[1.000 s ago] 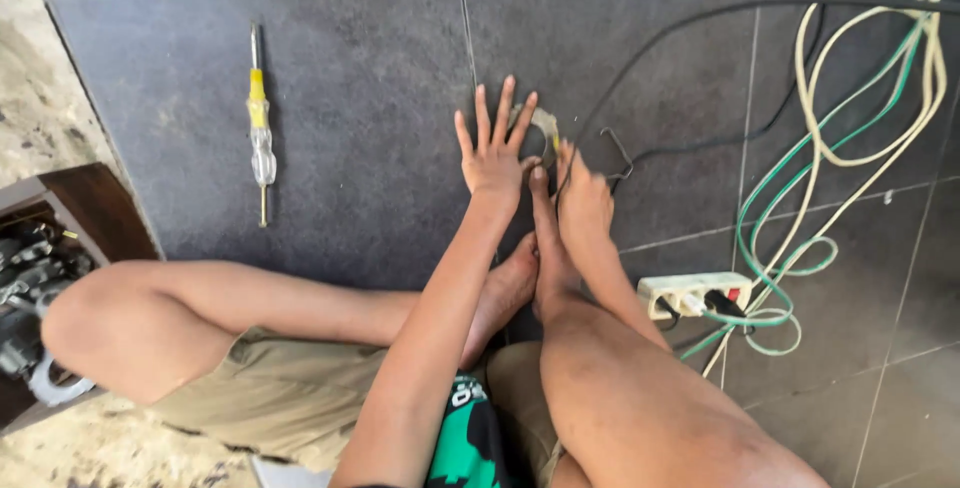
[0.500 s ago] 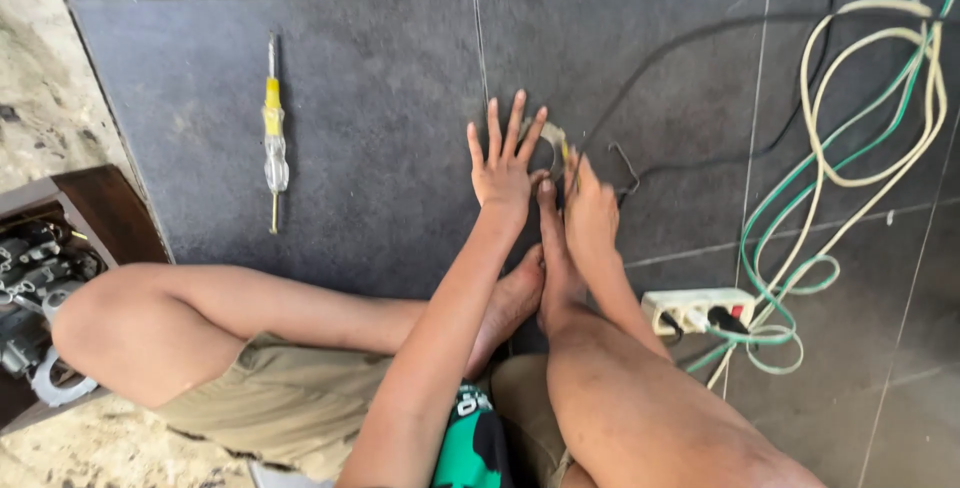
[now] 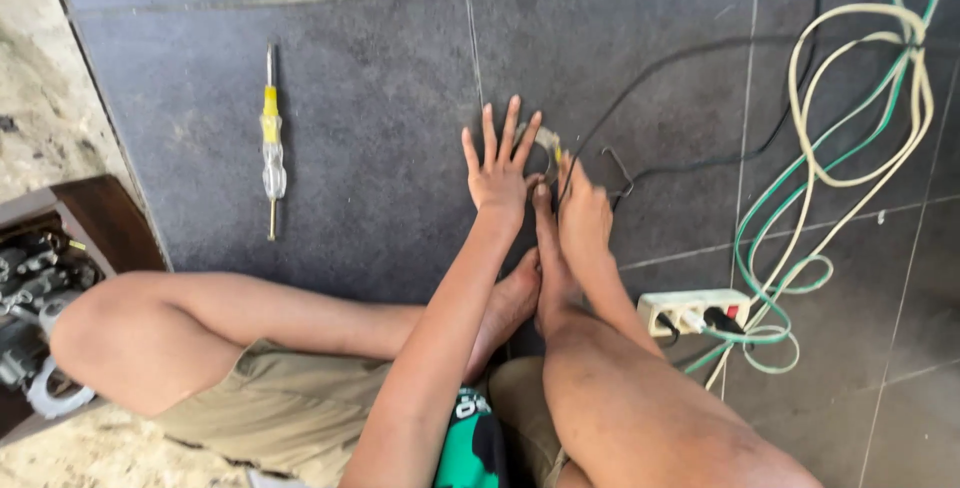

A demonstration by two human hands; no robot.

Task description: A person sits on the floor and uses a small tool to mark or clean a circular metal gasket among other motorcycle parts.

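I sit cross-legged on dark grey floor tiles (image 3: 360,148). My left hand (image 3: 500,168) lies flat on the tile with its fingers spread. Just right of it, my right hand (image 3: 585,213) is closed around a thin corded tool. The tool's yellowish tip (image 3: 550,143) points at a small loop of wire beside my left fingertips. A black cable (image 3: 700,53) leads from that hand toward the upper right. My right foot (image 3: 545,248) rests between the two hands. A small bent metal piece (image 3: 620,173) lies right of my right hand.
A yellow and clear-handled screwdriver (image 3: 271,143) lies on the tile to the left. A white power strip (image 3: 695,310) sits at the right with coiled green and cream cables (image 3: 860,138). A dark wooden box of metal parts (image 3: 40,278) stands at the left edge.
Both hands stay in nearly the same place on the tile. The view has shifted slightly, so the screwdriver and cables sit lower in the picture.
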